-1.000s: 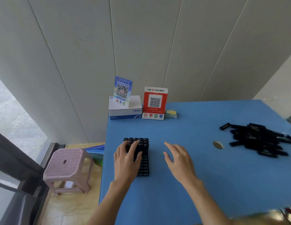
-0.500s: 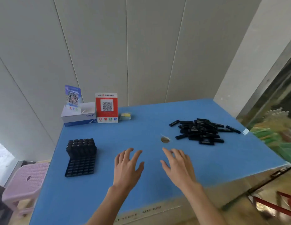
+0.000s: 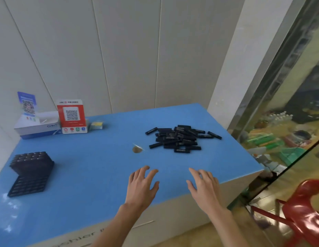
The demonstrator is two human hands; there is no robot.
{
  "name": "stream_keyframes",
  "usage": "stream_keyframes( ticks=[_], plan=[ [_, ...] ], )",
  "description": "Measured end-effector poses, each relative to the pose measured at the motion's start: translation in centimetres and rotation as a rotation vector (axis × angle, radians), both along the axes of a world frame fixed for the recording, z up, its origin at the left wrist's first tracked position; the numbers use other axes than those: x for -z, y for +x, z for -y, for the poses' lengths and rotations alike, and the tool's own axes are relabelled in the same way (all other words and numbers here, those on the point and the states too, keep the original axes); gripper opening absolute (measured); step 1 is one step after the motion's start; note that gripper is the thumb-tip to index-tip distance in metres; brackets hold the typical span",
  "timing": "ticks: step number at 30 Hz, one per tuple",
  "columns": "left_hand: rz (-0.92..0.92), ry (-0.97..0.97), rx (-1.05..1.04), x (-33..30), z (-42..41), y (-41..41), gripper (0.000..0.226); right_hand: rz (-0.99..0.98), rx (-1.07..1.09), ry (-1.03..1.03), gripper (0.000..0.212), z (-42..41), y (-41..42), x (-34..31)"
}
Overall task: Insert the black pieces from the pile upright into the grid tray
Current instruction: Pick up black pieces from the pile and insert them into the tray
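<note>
Hands: I see left hand (image 3: 141, 184) and right hand (image 3: 204, 184) spread wide, holding nothing
Risk: pile (image 3: 180, 139) near counter (image 3: 101, 175) right edge; careless grab could knock pieces off
Tray (image 3: 28, 175): well apart, far left

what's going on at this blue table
A person is loading small black rectangular pieces from a loose pile into a black plastic grid tray. Right now both hands are empty: the left hand and right hand hover open over the blue table, with the pile beyond them. The tray's far rows hold upright pieces; its near rows look empty.
</note>
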State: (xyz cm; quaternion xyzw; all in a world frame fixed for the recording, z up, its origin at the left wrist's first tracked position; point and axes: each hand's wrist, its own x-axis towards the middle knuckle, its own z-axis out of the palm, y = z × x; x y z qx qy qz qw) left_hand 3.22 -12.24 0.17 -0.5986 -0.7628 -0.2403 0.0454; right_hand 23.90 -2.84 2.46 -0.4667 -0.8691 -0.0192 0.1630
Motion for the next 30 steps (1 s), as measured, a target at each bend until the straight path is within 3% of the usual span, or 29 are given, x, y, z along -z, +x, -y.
stream_keyframes(
  ticks=[15, 24, 30],
  plan=[
    [0.072, -0.091, 0.043, 3.9, -15.5, 3.4, 0.046, 0.098, -0.044, -0.204, 0.039, -15.6, 2.8, 1.2],
    [0.123, -0.076, 0.032, 4.8, -20.6, 4.9, 0.049, 0.101, -0.183, -0.254, 0.036, -22.5, 1.9, 3.4],
    [0.124, -0.099, -0.093, 5.0, -21.7, 6.7, 0.055, 0.162, -0.349, -0.268, 0.035, -25.6, 1.2, 5.0]
  ],
)
